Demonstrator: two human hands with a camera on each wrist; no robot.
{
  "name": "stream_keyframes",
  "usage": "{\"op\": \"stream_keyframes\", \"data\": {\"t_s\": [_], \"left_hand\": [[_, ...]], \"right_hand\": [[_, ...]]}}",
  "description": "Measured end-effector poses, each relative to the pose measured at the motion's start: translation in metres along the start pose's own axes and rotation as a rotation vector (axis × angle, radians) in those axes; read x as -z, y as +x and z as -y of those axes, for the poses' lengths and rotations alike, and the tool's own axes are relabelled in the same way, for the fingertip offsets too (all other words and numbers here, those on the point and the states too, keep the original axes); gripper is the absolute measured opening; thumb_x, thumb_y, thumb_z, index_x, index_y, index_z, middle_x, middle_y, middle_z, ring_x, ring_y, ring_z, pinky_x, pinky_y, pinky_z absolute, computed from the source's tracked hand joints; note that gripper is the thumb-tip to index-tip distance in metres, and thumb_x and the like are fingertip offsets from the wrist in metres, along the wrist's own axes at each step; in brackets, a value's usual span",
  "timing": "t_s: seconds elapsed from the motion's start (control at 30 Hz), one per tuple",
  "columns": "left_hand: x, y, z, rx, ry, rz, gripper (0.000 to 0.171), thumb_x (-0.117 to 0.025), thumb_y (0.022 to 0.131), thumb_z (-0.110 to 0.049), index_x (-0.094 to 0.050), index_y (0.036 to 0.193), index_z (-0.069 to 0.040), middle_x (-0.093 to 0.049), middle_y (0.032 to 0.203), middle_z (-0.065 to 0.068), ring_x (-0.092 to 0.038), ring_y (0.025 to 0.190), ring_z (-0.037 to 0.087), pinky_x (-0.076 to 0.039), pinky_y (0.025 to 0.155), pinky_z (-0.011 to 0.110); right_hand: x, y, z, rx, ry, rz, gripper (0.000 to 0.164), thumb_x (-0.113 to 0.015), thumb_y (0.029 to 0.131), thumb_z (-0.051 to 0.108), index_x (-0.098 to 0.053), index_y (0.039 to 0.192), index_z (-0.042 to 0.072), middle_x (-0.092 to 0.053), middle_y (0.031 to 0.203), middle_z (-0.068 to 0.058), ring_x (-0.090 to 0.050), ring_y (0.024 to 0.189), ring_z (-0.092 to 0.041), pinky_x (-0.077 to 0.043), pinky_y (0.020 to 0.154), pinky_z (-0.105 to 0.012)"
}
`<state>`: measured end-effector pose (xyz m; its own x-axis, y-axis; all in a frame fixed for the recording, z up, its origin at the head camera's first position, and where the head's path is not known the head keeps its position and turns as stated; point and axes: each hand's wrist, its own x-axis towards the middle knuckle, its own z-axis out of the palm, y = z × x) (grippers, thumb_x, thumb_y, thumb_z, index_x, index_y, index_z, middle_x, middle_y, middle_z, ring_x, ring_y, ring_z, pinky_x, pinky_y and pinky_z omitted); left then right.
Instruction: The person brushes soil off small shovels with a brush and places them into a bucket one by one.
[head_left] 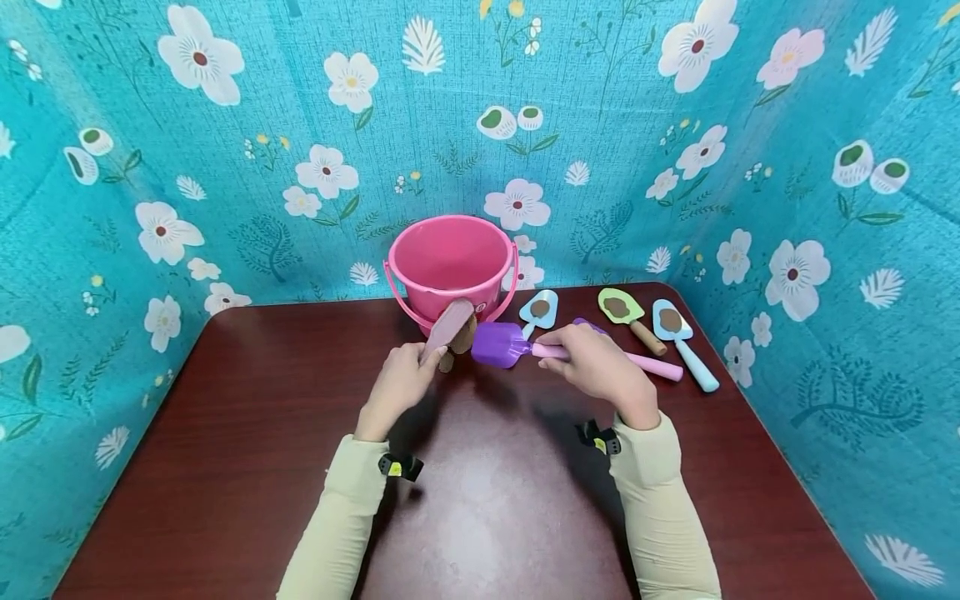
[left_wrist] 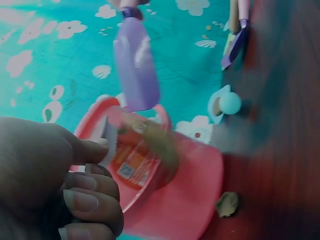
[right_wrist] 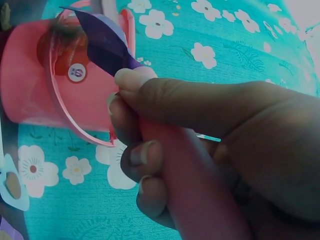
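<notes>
My right hand [head_left: 596, 362] grips a toy shovel [head_left: 498, 345] by its pink handle, the purple blade pointing left. With my left hand [head_left: 401, 382] I hold a flat, pale mauve tool [head_left: 452, 323]; its exact kind is unclear. Between tool and blade, in front of the pink bucket [head_left: 452, 257], is a brown clay-like lump [head_left: 465, 335], blurred in the left wrist view. A smaller brown piece [left_wrist: 227, 204] lies on the table beside the bucket. The bucket stands upright with its handle lowered.
At the back right lie a small blue shovel [head_left: 542, 307], a green shovel [head_left: 619, 305] with a wooden handle, another blue shovel [head_left: 697, 365] and a second pink-handled shovel [head_left: 656, 367]. Several bear brown patches. A flowered cloth [head_left: 450, 108] hangs behind the dark table [head_left: 247, 433].
</notes>
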<state>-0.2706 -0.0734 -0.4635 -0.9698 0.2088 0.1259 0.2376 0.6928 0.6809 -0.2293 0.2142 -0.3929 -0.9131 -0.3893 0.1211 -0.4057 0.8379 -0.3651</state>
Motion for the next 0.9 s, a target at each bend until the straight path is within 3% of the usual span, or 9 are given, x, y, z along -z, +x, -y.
{"op": "stream_keyframes", "data": {"t_s": [0.17, 0.27, 0.5, 0.67, 0.77, 0.9], "left_hand": [[0.012, -0.005, -0.006, 0.008, -0.023, 0.002, 0.037, -0.053, 0.093, -0.038, -0.057, 0.073, -0.007, -0.042, 0.054, 0.004, -0.038, 0.047, 0.016, -0.032, 0.043, 0.027], [0.012, -0.008, -0.011, -0.022, -0.075, 0.038, 0.041, -0.053, 0.093, -0.04, -0.054, 0.067, -0.009, -0.038, 0.054, 0.001, -0.034, 0.049, 0.013, -0.028, 0.044, 0.026], [-0.001, -0.011, -0.03, -0.155, -0.266, 0.205, 0.045, -0.051, 0.092, -0.048, -0.054, 0.068, -0.01, -0.038, 0.054, -0.003, -0.033, 0.049, 0.009, -0.027, 0.044, 0.025], [-0.012, -0.014, -0.037, -0.155, -0.377, 0.328, 0.049, -0.051, 0.09, -0.051, -0.048, 0.067, -0.009, -0.038, 0.049, 0.002, -0.033, 0.043, 0.013, -0.026, 0.042, 0.027], [-0.017, -0.013, -0.036, -0.139, -0.347, 0.326, 0.047, -0.051, 0.091, -0.051, -0.048, 0.067, -0.01, -0.038, 0.05, 0.002, -0.033, 0.043, 0.012, -0.027, 0.042, 0.026], [-0.017, -0.011, -0.03, -0.128, -0.273, 0.264, 0.046, -0.05, 0.092, -0.049, -0.052, 0.069, -0.009, -0.039, 0.054, 0.0, -0.035, 0.047, 0.011, -0.029, 0.044, 0.025]], "right_hand": [[-0.001, 0.002, -0.001, -0.026, -0.011, 0.007, 0.022, -0.071, 0.082, 0.026, -0.071, 0.102, 0.016, -0.056, 0.065, 0.009, -0.05, 0.074, -0.015, -0.041, 0.068, -0.03], [-0.002, 0.002, -0.001, -0.038, -0.018, 0.003, 0.024, -0.071, 0.083, 0.027, -0.071, 0.105, 0.016, -0.057, 0.069, 0.008, -0.05, 0.077, -0.016, -0.041, 0.07, -0.031], [-0.002, 0.005, 0.0, -0.002, 0.036, -0.003, 0.019, -0.07, 0.083, 0.03, -0.071, 0.099, 0.019, -0.054, 0.061, 0.009, -0.049, 0.064, -0.012, -0.042, 0.059, -0.029], [-0.001, 0.005, 0.002, 0.04, 0.067, 0.003, 0.024, -0.069, 0.084, 0.031, -0.07, 0.103, 0.017, -0.053, 0.059, 0.01, -0.048, 0.054, -0.009, -0.043, 0.053, -0.027], [0.0, 0.004, 0.003, 0.027, 0.056, -0.006, 0.026, -0.07, 0.083, 0.031, -0.069, 0.105, 0.017, -0.055, 0.062, 0.01, -0.049, 0.058, -0.009, -0.042, 0.055, -0.027], [0.002, 0.001, 0.002, 0.0, 0.031, -0.021, 0.025, -0.07, 0.083, 0.03, -0.07, 0.104, 0.016, -0.058, 0.067, 0.009, -0.05, 0.063, -0.011, -0.042, 0.059, -0.028]]}}
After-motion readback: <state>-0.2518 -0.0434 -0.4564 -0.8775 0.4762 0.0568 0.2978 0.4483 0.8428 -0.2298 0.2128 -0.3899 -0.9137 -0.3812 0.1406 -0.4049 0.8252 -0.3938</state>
